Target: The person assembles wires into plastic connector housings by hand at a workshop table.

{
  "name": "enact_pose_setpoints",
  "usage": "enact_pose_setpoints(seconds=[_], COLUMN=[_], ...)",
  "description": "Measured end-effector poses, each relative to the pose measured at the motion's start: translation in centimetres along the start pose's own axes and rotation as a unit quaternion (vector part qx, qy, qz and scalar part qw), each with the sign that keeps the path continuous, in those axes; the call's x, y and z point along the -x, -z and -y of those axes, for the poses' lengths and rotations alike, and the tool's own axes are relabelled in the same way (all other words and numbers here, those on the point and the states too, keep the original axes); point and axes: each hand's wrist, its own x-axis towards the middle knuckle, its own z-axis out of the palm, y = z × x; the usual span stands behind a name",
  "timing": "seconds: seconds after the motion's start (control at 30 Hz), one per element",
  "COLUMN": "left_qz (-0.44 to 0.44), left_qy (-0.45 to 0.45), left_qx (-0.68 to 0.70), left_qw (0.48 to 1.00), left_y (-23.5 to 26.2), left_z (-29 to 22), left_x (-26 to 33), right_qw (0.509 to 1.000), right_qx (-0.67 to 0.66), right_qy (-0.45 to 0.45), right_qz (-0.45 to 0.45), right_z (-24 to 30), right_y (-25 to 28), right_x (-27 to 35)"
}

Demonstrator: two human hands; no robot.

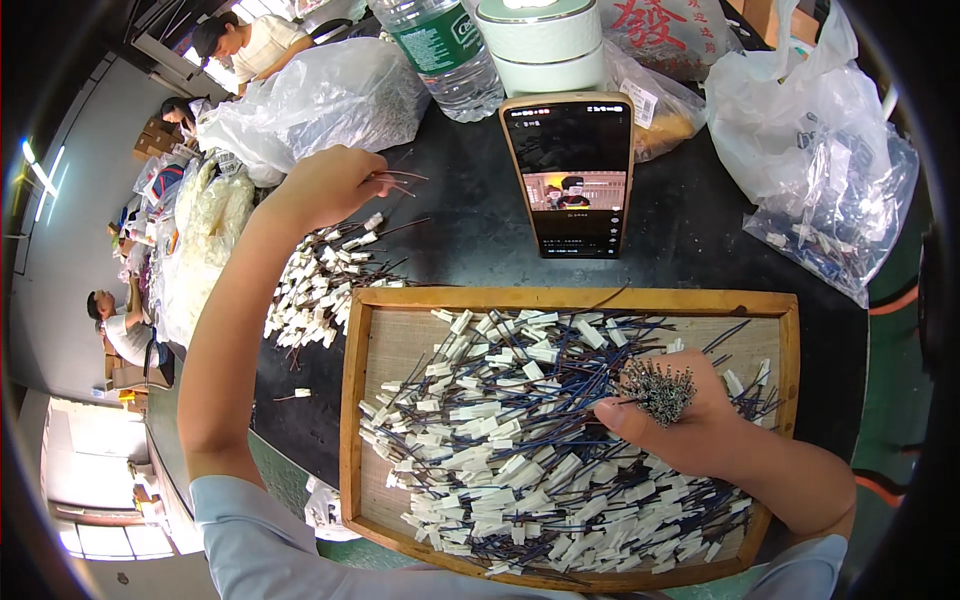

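My left hand (338,185) is raised over the far left of the table, its fingers pinched on a few thin wires (405,182) that stick out to the right. Below it lies a heap of white plastic connectors (325,275) with short dark wires. My right hand (695,415) is wrapped round a thick bundle of wires (657,390), whose small metal ends point up. This hand is above the right part of a wood-framed tray (570,298). Many white connectors with dark blue wires (530,420) are spread across the tray.
Behind the tray a phone (570,140) stands upright, with a water bottle (440,55) and a pale lidded cup (548,65) beyond. Plastic bags (800,130) stand at the right; a large filled bag (320,95) is at the left. Several people (260,45) sit farther off.
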Motion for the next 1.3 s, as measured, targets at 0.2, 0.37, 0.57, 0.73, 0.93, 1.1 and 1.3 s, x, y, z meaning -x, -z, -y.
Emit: enact_pose_setpoints(seconds=[0.2,0.37,0.57,0.73,0.93,1.1,1.3], left_qz=[-0.087,0.054,-0.049,-0.138,-0.080,-0.135,-0.035], left_qy=[-0.055,0.071,0.010,0.019,0.028,-0.096,-0.042], left_qx=[0.125,0.008,0.009,0.076,0.031,0.136,-0.045], left_qw=[0.987,0.996,0.999,0.987,0.996,0.977,0.997], left_y=[-1.9,-1.0,-3.4,-2.5,-3.5,-5.4,-4.8], left_z=[0.6,-1.3,-0.4,0.2,1.1,2.2,0.2], left_x=[0.2,1.2,1.8,3.0,4.2,4.8,5.2], right_qw=[1.000,1.000,1.000,1.000,1.000,0.999,0.999], right_qx=[-0.006,0.006,-0.021,-0.012,0.000,-0.003,-0.010], right_qy=[0.023,0.003,0.003,-0.022,-0.024,-0.040,-0.037], right_qz=[-0.001,0.003,0.001,-0.003,-0.003,0.001,-0.002], right_z=[-0.2,-0.1,-0.1,0.0,0.0,0.1,0.2], right_y=[-0.1,0.1,-0.2,-0.3,0.0,-0.1,-0.1], right_x=[-0.1,-0.1,0.0,0.1,0.2,0.2,0.1])
